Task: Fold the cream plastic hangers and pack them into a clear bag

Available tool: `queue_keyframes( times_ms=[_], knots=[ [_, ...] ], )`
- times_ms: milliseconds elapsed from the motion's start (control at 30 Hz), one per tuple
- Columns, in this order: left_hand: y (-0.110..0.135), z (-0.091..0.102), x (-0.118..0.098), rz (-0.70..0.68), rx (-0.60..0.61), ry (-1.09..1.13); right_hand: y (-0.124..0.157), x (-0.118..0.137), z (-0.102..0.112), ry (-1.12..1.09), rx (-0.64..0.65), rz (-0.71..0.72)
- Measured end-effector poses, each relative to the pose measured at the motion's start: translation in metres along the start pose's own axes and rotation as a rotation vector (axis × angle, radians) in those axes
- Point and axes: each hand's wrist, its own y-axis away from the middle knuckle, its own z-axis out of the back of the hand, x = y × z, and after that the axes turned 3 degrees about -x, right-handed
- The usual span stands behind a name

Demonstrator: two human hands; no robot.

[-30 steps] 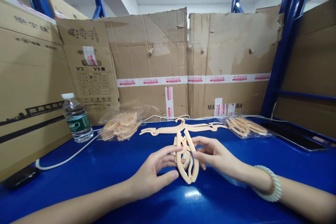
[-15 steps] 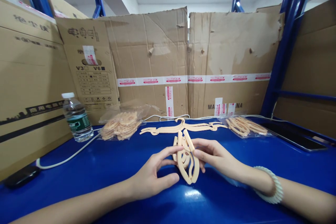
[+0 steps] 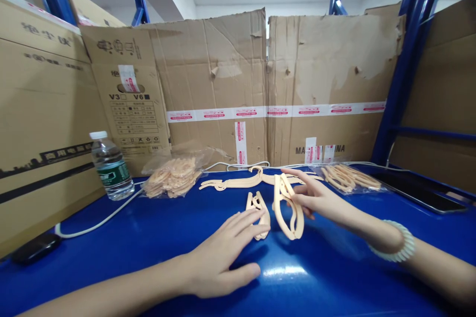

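Observation:
A folded beige plastic hanger [image 3: 281, 208] is pinched between the thumb and fingers of my right hand [image 3: 312, 195], tilted just above the blue surface. Beside it, to the left, another folded hanger [image 3: 265, 223] lies on the surface. My left hand [image 3: 226, 252] is open over that one, fingertips resting on or just above it, thumb spread away. Behind both, an unfolded hanger [image 3: 238, 182] lies flat with its hook pointing to the back; my right hand hides part of its right arm.
Clear bags of folded hangers lie at the back left [image 3: 173, 177] and back right [image 3: 347, 178]. A water bottle [image 3: 110, 168] stands at left near a black device [image 3: 37, 248] and white cable. A phone [image 3: 420, 192] lies at right. Cardboard [image 3: 215, 84] walls off the back.
My right hand has moved right and slightly up with one folded hanger, parting it from the other. My left hand has spread over the hanger left behind.

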Motion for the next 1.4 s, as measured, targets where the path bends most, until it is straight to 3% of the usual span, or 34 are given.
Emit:
queue_keyframes(
  times_ms=[100, 200, 300, 467, 567, 667, 967, 1200, 1400],
  knots=[
    [0.000, 0.002, -0.003, 0.032, 0.112, -0.061, -0.006, -0.008, 0.013, 0.183, 0.018, -0.056],
    [0.000, 0.004, -0.004, 0.052, 0.147, -0.129, -0.010, -0.016, 0.017, 0.358, 0.020, -0.123],
    [0.000, 0.004, -0.004, 0.051, 0.166, -0.198, -0.009, -0.016, 0.016, 0.521, 0.120, -0.157],
    [0.002, 0.002, -0.002, 0.030, 0.093, -0.223, 0.003, 0.001, 0.014, 0.743, 0.264, 0.015],
    [0.003, 0.001, -0.002, 0.037, 0.067, -0.239, 0.008, 0.008, 0.010, 0.771, 0.335, 0.143],
    [0.003, 0.000, -0.002, 0.044, 0.070, -0.251, 0.009, 0.007, 0.004, 0.764, 0.364, 0.162],
    [0.001, 0.000, -0.002, 0.043, 0.087, -0.280, 0.006, -0.006, -0.007, 0.707, 0.332, 0.237],
    [0.001, -0.001, 0.000, 0.036, 0.084, -0.259, 0.004, -0.010, -0.015, 0.897, 0.246, 0.390],
    [0.002, -0.001, 0.001, 0.040, 0.071, -0.233, 0.004, -0.009, -0.016, 0.932, 0.251, 0.392]
  ],
)
